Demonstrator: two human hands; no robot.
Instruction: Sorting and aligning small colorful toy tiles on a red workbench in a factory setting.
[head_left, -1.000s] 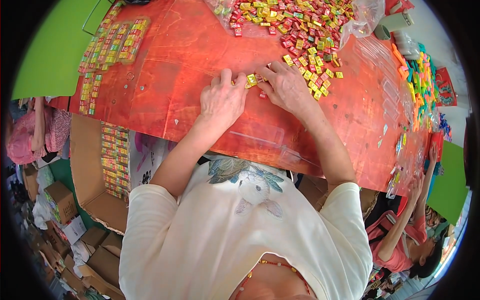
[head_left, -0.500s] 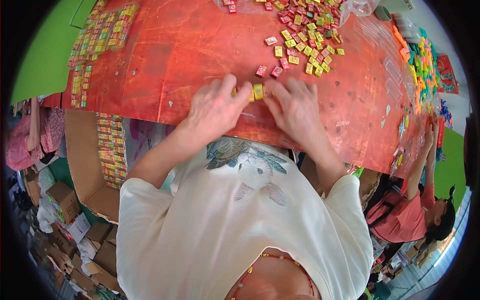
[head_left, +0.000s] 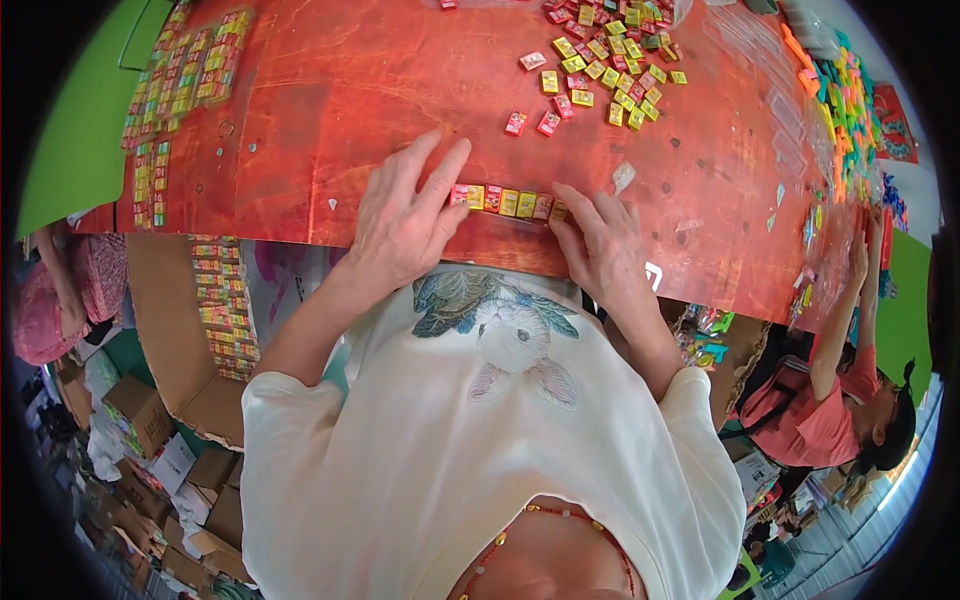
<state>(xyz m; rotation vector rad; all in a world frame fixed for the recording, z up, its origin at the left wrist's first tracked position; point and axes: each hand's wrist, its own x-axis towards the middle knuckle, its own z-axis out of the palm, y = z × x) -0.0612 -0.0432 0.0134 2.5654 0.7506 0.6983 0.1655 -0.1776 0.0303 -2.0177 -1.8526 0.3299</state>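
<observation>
A straight row of small red and yellow boxes [head_left: 509, 203] lies on the red table in front of me, close to its near edge. At the row's left end is my left hand [head_left: 408, 215], its thumb and fingers spread apart, the thumb beside the end box. My right hand [head_left: 606, 235] has its thumb and forefinger closed around the row's right end, partly covering the last box. Just beyond the row lie a few loose red boxes [head_left: 548, 123]. Farther off is a scattered pile of red and yellow boxes [head_left: 625, 75].
Finished-looking rows of boxes [head_left: 205, 65] stand at the far left. Below the table's left edge, a cardboard carton [head_left: 165, 330] holds more rows. Clear plastic trays [head_left: 785, 130] and colourful plastic pieces [head_left: 850, 130] lie at right, near a person in a pink shirt [head_left: 800, 415].
My hands have moved apart, the left fingers opening, and a row of several boxes now shows between them. A clear scrap now shows beyond my right hand.
</observation>
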